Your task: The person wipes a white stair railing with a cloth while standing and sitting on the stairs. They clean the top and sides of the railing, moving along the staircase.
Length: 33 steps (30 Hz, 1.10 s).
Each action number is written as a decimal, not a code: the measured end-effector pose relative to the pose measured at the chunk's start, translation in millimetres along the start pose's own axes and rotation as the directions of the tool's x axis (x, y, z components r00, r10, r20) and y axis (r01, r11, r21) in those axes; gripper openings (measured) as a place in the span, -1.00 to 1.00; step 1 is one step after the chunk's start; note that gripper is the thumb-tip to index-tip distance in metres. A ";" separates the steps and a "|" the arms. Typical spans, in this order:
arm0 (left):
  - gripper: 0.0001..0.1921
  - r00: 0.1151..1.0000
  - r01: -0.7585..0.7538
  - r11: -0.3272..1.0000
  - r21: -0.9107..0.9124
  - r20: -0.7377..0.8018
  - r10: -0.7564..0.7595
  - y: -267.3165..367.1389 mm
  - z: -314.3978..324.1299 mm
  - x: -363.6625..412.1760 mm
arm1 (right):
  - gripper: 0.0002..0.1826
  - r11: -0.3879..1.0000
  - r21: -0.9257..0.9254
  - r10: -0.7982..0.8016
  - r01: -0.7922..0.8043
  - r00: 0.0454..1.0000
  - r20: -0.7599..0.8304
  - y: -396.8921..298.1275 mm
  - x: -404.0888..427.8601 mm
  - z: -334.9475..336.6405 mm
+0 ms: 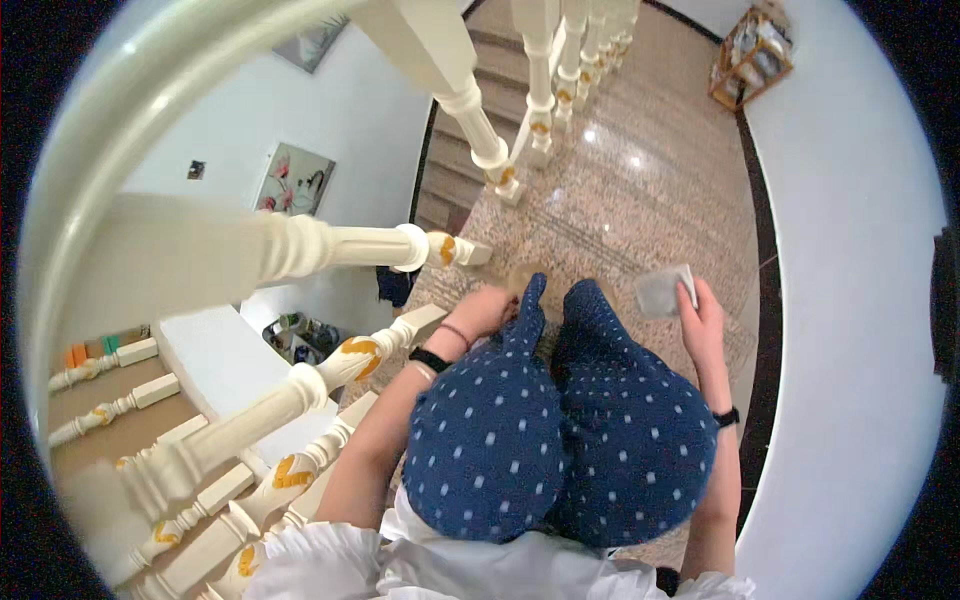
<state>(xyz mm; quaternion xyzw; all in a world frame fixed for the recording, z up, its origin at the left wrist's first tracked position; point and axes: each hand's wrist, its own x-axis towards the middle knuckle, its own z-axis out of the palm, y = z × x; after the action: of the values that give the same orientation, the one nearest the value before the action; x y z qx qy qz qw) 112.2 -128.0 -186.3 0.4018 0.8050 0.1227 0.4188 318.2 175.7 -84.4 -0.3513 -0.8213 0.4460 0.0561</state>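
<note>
My right hand (701,307) pinches a folded pale cloth or wipe (664,291) between thumb and fingers, above the speckled stone floor. On the other side, my left hand (486,311) is lowered beside my left shin, close to the hem of my blue trousers (487,435) with white marks. Its fingers are curled and partly hidden, so I cannot tell if they hold anything. My knees are bent in a squat. Just left of that hand stands a cream baluster (360,247) with gold-painted leaf carving.
A cream handrail (97,150) curves over the left side, with several balusters below it. Beyond them stairs (480,97) descend beside a wall with a flower picture (295,180). A white wall (840,300) with dark skirting runs along the right. A wooden rack (750,60) stands in the far corner.
</note>
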 end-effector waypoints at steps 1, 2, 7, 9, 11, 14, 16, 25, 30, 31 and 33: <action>-0.73 0.999 -0.036 0.997 -0.070 -0.027 0.034 6.2 -6.3 -11.9 | -0.76 1.000 -0.005 -0.029 0.029 0.999 -0.021 -10.3 -10.9 -16.3; -0.73 0.997 -0.050 0.997 -0.061 -0.057 0.047 10.8 -11.3 -27.6 | -0.76 0.999 -0.044 -0.017 0.015 0.999 -0.041 -18.0 -20.4 -31.4; -0.68 0.948 -0.214 0.939 -0.269 -0.287 0.134 44.1 -58.3 -86.8 | -0.74 0.997 -0.039 -0.069 0.064 0.986 -0.152 -81.7 -53.0 -102.1; -0.67 0.924 -0.256 0.934 -0.250 -0.347 0.160 40.4 -66.3 -103.1 | -0.72 0.989 -0.084 -0.130 0.118 0.980 -0.151 -117.1 -61.0 -119.7; -0.66 0.896 -0.302 0.924 -0.234 -0.401 0.191 46.4 -79.6 -116.5 | -0.62 0.969 -0.171 -0.196 0.180 0.977 -0.080 -145.7 -69.1 -136.9; -0.73 0.870 -0.245 0.955 -0.166 -0.473 0.141 65.0 -104.8 -140.5 | -0.61 0.890 -0.291 -0.402 0.352 0.906 -0.132 -174.0 -82.6 -150.6; -0.73 0.865 -0.221 0.969 -0.113 -0.482 0.140 70.5 -118.2 -155.5 | -0.61 0.865 -0.340 -0.446 0.369 0.876 -0.182 -199.3 -93.6 -156.4; -0.79 0.629 -0.372 0.928 0.024 -0.728 0.271 128.8 -160.6 -241.8 | -0.78 0.806 -0.534 -0.532 0.256 0.709 -0.463 -226.9 -129.9 -177.5; -0.81 0.575 -0.404 0.911 0.078 -0.754 0.319 135.4 -164.3 -269.1 | -0.70 0.882 -0.376 -0.445 0.285 0.766 -0.464 -236.7 -134.7 -177.7; -0.81 0.582 -0.401 0.913 0.079 -0.748 0.320 135.1 -163.9 -273.7 | -0.70 0.884 -0.370 -0.442 0.286 0.770 -0.460 -238.4 -138.3 -177.5; -0.82 0.617 -0.369 0.928 0.044 -0.735 0.280 135.5 -159.1 -288.4 | -0.67 0.952 -0.218 -0.295 0.216 0.841 -0.453 -239.1 -148.8 -177.9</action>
<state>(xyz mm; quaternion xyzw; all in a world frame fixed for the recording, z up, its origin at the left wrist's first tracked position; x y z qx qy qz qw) 157.1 -234.4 150.6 0.4341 0.8097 0.3909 0.0556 375.5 120.8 239.1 -0.3413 -0.8537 0.2669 0.2890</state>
